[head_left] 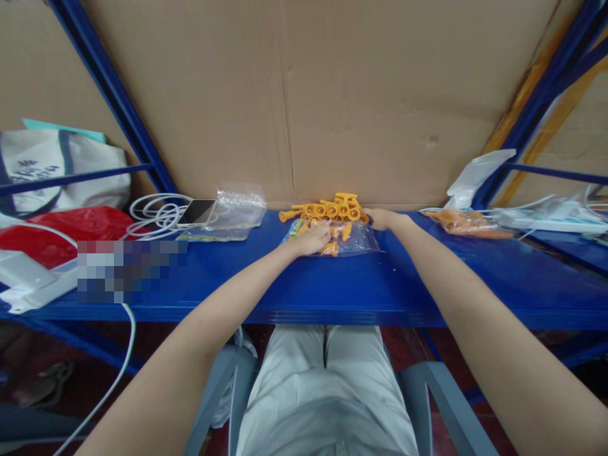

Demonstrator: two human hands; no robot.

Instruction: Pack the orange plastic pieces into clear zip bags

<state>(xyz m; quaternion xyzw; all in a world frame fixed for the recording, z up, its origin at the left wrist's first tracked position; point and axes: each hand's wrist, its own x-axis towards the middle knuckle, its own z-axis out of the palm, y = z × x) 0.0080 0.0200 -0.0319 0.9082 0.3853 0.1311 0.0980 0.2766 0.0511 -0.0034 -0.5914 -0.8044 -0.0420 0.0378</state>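
Note:
Orange plastic trumpet-shaped pieces [327, 210] lie in a pile at the back of the blue shelf, several with round open ends facing me. In front of the pile is a clear plastic bag [363, 244] with more orange pieces in it and a colourful printed part at its left. My left hand [313, 240] lies over the bag's left part, its fingers stretched out across it. At the right end of the pile, my right hand [380, 218] touches or nearly touches the orange pieces. Its fingertips are too small and partly hidden to show a grip.
Flat clear bags [228, 221], a dark phone-like rectangle [199, 212] and a coiled white cable [159, 215] lie left. Beyond are a red bag [66, 231] and a white power strip [38, 288]. Another bag of orange pieces [468, 223] lies right. Cardboard [285, 95] stands behind.

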